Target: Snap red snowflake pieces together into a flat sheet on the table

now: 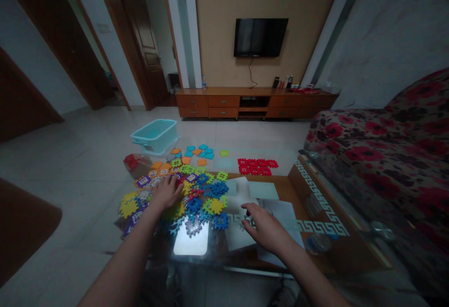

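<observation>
A heap of colourful toothed plastic building tiles covers the left part of the glass-topped coffee table (215, 246). My left hand (166, 192) reaches into the heap with its fingers stretched out, close to purple tiles (191, 178) and a red tile (195, 194). Whether its fingertips touch a tile is hard to make out. Blue tiles (218, 189) and a yellow tile (215, 205) lie to its right. Over the table's middle, my right hand (263, 225) hovers with thumb and index finger apart and no tile visible between them. Farther back, red tiles (257, 166) lie in tidy rows.
Past the heap, a light blue plastic tub (154, 136) stands at the left. Light blue tiles (203, 151) and one lime green tile (224, 153) lie at the table's far side. A flowered sofa (386, 157) borders the right. A low wooden cabinet (224, 103) lines the back wall.
</observation>
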Available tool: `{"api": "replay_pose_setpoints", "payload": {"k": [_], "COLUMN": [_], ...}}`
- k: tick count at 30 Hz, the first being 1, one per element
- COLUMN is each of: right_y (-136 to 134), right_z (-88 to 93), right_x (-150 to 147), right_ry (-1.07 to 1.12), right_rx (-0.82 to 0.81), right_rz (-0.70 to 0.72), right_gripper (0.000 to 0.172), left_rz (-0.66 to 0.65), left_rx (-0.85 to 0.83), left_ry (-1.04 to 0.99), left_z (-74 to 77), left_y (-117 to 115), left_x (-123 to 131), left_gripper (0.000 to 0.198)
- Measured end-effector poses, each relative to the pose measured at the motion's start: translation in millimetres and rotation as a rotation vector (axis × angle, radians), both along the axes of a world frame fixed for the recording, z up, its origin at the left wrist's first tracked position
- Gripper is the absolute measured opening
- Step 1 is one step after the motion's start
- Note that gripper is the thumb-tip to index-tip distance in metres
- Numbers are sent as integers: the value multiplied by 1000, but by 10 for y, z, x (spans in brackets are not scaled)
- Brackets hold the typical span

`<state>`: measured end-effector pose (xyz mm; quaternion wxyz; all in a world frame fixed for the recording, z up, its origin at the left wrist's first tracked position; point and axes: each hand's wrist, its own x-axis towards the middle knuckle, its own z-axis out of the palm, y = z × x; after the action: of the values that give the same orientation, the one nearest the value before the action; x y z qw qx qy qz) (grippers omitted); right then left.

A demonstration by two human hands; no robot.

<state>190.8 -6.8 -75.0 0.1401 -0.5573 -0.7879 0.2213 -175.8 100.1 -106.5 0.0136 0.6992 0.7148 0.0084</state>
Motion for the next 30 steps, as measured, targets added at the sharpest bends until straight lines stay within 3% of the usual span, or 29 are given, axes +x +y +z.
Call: {"api": "replay_pose_setpoints", "payload": {"k": [13, 20, 25, 30], "right_y": [-4, 6, -2, -9], "right_z": [33, -22, -26, 21], "right_x": [1, 18, 17, 3], "right_ry": [-47, -38, -34, -55], "right_rx": [-23, -13, -5, -17], "right_rz": [6, -1, -7, 6], "right_gripper": [38, 37, 35, 35], "left_rz": [21, 55, 210, 238], "left_rx": [11, 186, 320, 245], "left_ry": [-166, -302, -332, -312], "left_z": [-56, 135, 268, 257], "left_y": [46, 157, 158, 73], "left_x": [23, 29, -138, -394], "left_gripper": [47, 40, 38, 30]}}
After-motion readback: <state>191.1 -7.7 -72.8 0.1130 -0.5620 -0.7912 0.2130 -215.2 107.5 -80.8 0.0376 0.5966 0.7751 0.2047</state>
